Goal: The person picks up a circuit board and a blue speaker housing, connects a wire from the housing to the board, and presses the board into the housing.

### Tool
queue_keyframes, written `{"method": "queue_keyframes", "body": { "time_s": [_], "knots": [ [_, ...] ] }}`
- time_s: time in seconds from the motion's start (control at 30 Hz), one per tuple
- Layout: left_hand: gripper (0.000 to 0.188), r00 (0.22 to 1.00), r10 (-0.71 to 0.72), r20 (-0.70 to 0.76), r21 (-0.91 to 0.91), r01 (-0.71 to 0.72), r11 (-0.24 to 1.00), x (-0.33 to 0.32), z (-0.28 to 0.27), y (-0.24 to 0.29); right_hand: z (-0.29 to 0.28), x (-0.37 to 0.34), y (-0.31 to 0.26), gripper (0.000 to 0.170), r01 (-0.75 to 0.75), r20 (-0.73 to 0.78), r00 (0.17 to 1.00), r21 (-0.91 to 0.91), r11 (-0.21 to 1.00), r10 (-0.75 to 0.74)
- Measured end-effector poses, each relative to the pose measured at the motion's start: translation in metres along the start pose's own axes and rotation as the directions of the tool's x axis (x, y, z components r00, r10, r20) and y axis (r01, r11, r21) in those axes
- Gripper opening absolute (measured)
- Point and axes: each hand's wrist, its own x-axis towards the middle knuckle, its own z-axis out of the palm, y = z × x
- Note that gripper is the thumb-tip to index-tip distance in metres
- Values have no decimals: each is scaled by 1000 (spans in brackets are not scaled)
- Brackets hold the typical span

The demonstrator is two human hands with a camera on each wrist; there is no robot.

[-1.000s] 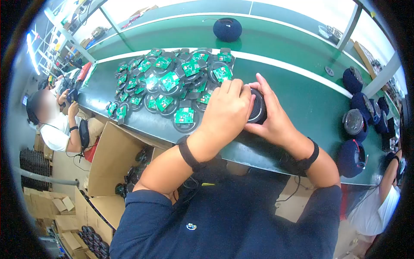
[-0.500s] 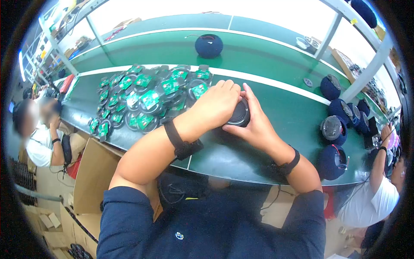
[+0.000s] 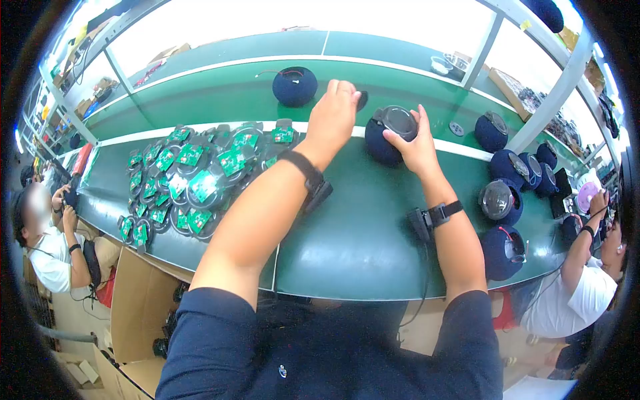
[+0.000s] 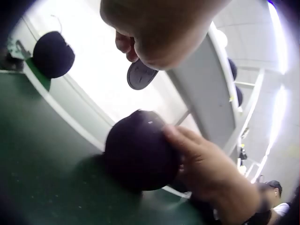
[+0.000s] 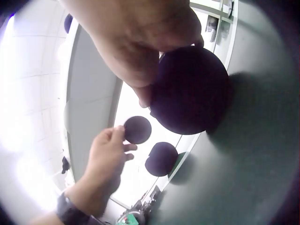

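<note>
In the head view my left hand is raised above the back edge of the bench, pinching a thin dark round disc by its edge. The disc's flat face shows in the right wrist view. My right hand grips a navy ball-shaped speaker from its right side, thumb near the grey round cap on top. The left wrist view shows the speaker low over the green surface, with the disc apart from it, above. The right hand's far fingers are hidden behind the speaker.
Green circuit boards on black round parts lie heaped at the left. Another navy ball sits on the ledge behind. Several more navy balls line the right, near a small disc. A cardboard box stands below left. People sit at both sides.
Both hands were together on a dark round thing nearer me. My left hand has lifted away up and left with the disc; my right hand has moved farther back with the speaker.
</note>
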Motion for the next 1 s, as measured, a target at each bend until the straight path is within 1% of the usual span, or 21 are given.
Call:
{"method": "queue_keyframes", "body": {
  "time_s": [0.03, 0.1, 0.17, 0.23, 0.3, 0.33, 0.37, 0.43, 0.5, 0.53, 0.57, 0.6, 0.63, 0.7, 0.73, 0.8, 0.83, 0.87, 0.9, 0.93, 1.0],
  "knots": [
    [19, 1000, 7, -2, -2, -7, 1000, 0, 15, -17, 0, 8, 7, 113, -19, -44, 999, -25, 1000, 18],
    [17, 998, -61, 33, 158, 55, 986, 2, 43, -49, 6, 24, 28, 107, -12, -95, 995, 30, 999, 14],
    [20, 991, -105, 88, 200, 85, 976, 1, 65, -69, 10, 37, 47, 100, 19, -115, 993, 128, 992, -4],
    [20, 985, -122, 123, 247, 89, 965, -2, 83, -73, 13, 45, 60, 94, 52, -198, 979, 23, 998, -46],
    [19, 976, -127, 179, 265, 77, 961, -8, 92, -79, 15, 54, 69, 89, 70, -242, 968, -6, 998, -69],
    [19, 956, -195, 220, 294, 125, 948, -9, 98, -82, 17, 60, 75, 86, 63, -262, 962, -35, 997, -70],
    [19, 954, -203, 221, 306, 130, 943, -11, 100, -87, 17, 68, 81, 83, 55, -279, 958, -63, 996, -71],
    [18, 929, -199, 311, 278, 112, 954, -15, 105, -98, 16, 80, 90, 81, 56, -298, 951, -88, 995, -79],
    [22, 924, -220, 311, 312, 119, 942, -16, 103, -100, 15, 85, 95, 80, 24, -332, 942, -80, 997, -49],
    [23, 946, -177, 271, 341, 78, 937, -12, 94, -92, 17, 86, 98, 79, 6, -333, 941, -141, 990, -53],
    [24, 964, -133, 231, 374, 38, 927, -8, 83, -85, 18, 88, 100, 78, 14, -352, 934, -147, 989, -66],
    [33, 960, -159, 231, 387, 59, 920, -2, 71, -80, 18, 90, 103, 77, 37, -364, 927, -149, 988, -90],
    [33, 958, -171, 230, 406, 65, 912, 2, 61, -78, 17, 91, 102, 76, 59, -377, 919, -151, 987, -113],
    [56, 997, -78, -6, 542, 69, 838, 12, 47, -78, 19, 89, 104, 80, 31, -358, 929, -183, 983, -96],
    [75, 979, -202, 13, 598, 154, 787, 13, 47, -90, 19, 88, 104, 85, 39, -381, 918, -183, 982, -108],
    [74, 921, -387, 37, 655, 270, 706, 14, 42, -109, 19, 86, 100, 99, 23, -393, 916, -154, 988, -82],
    [70, 884, -465, 49, 671, 316, 671, 13, 39, -115, 19, 85, 97, 99, 30, -392, 916, -152, 988, -88],
    [70, 885, -464, 45, 671, 318, 670, 12, 36, -121, 19, 83, 94, 100, 1, -406, 912, -126, 992, -53],
    [67, 889, -451, 73, 602, 321, 731, 12, 32, -125, 18, 82, 93, 102, -31, -419, 908, -101, 994, -14],
    [64, 895, -435, 102, 528, 322, 786, 12, 31, -126, 17, 82, 94, 102, -32, -420, 907, -100, 994, -13],
    [62, 903, -406, 138, 499, 291, 817, 12, 28, -120, 17, 83, 97, 104, -21, -428, 904, -74, 997, -12]
  ]
}}
